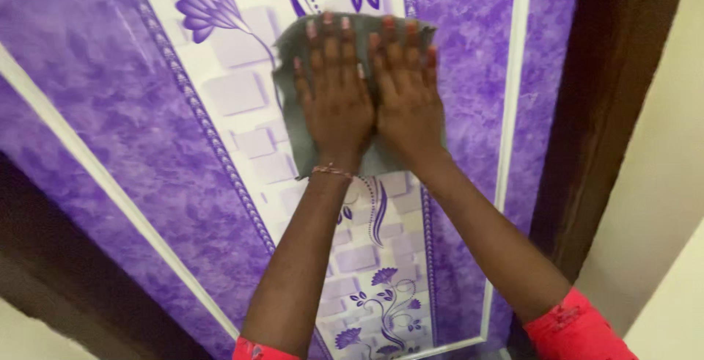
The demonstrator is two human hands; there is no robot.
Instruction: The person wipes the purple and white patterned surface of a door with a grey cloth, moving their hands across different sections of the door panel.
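A grey cloth [290, 89] lies flat against a purple and white door panel [125, 111] printed with flowers. My left hand [334, 92] and my right hand [407, 89] press on the cloth side by side, palms down and fingers spread, thumbs touching. A thin bracelet circles my left wrist. Both forearms reach up from red sleeves at the bottom edge.
A dark brown wooden door frame [612, 89] runs along the right of the panel and another dark strip [51, 272] along the lower left. A cream wall [660, 206] stands beyond the frame on the right.
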